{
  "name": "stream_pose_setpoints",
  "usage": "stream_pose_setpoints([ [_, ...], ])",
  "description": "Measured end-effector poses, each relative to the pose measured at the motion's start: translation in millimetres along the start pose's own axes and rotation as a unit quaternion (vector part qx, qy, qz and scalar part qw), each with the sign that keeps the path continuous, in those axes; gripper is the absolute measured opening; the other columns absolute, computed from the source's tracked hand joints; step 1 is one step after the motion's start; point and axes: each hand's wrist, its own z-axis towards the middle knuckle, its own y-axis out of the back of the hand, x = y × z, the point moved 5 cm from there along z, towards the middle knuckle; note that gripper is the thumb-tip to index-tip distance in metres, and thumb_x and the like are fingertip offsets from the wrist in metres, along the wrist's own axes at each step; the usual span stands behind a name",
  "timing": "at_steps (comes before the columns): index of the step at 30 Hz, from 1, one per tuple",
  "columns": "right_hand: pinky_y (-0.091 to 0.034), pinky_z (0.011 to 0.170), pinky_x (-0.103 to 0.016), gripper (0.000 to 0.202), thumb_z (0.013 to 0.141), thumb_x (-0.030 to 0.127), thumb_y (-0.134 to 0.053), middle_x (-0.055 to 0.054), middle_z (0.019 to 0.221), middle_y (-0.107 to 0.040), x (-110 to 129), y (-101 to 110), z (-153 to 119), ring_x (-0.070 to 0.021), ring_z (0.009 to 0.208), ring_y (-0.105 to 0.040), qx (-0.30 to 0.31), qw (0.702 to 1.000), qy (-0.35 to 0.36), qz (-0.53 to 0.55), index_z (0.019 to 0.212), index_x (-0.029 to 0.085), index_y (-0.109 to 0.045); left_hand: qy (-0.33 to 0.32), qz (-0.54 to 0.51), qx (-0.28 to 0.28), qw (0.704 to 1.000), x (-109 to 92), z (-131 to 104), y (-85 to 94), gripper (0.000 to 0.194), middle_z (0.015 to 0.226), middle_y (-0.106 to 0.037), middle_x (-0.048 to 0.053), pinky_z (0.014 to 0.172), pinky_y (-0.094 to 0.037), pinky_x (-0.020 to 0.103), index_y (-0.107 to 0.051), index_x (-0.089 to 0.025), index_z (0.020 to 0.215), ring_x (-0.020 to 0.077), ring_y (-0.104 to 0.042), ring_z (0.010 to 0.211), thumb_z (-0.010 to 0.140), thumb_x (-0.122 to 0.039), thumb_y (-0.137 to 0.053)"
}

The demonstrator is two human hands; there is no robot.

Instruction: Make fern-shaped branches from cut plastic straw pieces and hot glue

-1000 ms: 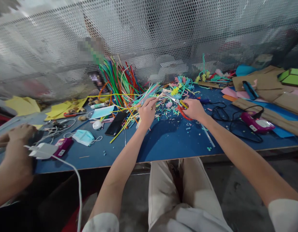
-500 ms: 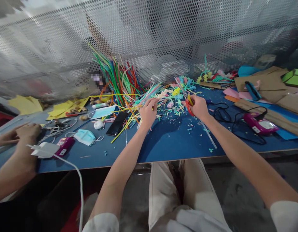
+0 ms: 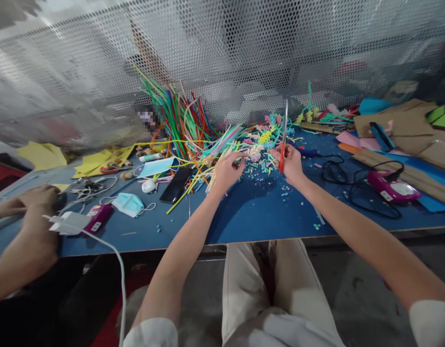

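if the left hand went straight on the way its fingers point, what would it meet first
Most likely the heap of pastel pipe-cleaner pieces just ahead of the left hand, though its height above the table is hard to judge from this view.

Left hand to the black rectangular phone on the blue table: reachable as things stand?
Probably yes: the left hand is close by, right of the phone, whose top face looks uncovered. Only slender multicoloured strips lie between, low on the blue table. Whether that hand is free: unclear.

The front tabletop (image 3: 258, 217) is passable; coloured stems (image 3: 175, 125) (tall, bundled) obstruct behind.
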Motion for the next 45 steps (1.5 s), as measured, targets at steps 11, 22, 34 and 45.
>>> stream_pose_setpoints([
  [11,-0.036,0.043,-0.033,0.067,0.066,0.081,-0.089,0.007,0.059,-0.050,2,-2,-3,-0.0145,0.045,-0.046,0.000,0.999,-0.026,0.046,0.087,0.030,-0.052,0.009,-0.053,0.050,0.997,-10,2,-0.1,0.016,0.103,-0.086,0.002,0.065,-0.056,0.029,-0.083,-0.023,0.108,0.0133,-0.069,0.062,0.097,-0.023,-0.071],
  [22,-0.049,0.056,-0.033,0.058,0.062,0.067,-0.095,-0.002,0.087,-0.072,1,2,-3,-0.0168,0.066,-0.058,0.012,1.000,0.001,0.008,0.089,0.026,-0.063,0.006,-0.036,0.058,0.998,-3,2,-6.4,0.021,0.102,-0.085,0.002,0.068,-0.052,0.029,-0.084,-0.025,0.102,0.0133,-0.066,0.065,0.103,-0.045,-0.076],
  [34,-0.048,0.062,-0.030,0.048,0.069,0.055,-0.097,0.004,0.074,-0.064,-7,1,-3,-0.0134,0.064,-0.055,0.039,0.999,0.017,0.012,0.089,0.025,-0.067,0.048,0.006,0.109,0.993,-8,0,-9.2,0.025,0.104,-0.086,-0.001,0.073,-0.051,0.029,-0.080,-0.025,0.122,0.0148,-0.069,0.070,0.105,-0.044,-0.076],
  [45,-0.044,0.059,-0.030,0.052,0.068,0.060,-0.093,0.005,0.072,-0.057,-5,-2,-3,-0.0130,0.062,-0.048,0.039,0.999,-0.002,0.009,0.091,0.025,-0.062,0.041,0.030,0.133,0.990,-10,0,-11.0,0.024,0.121,-0.086,0.005,0.085,-0.053,0.032,-0.084,-0.022,0.112,0.0177,-0.074,0.083,0.109,-0.043,-0.073],
])
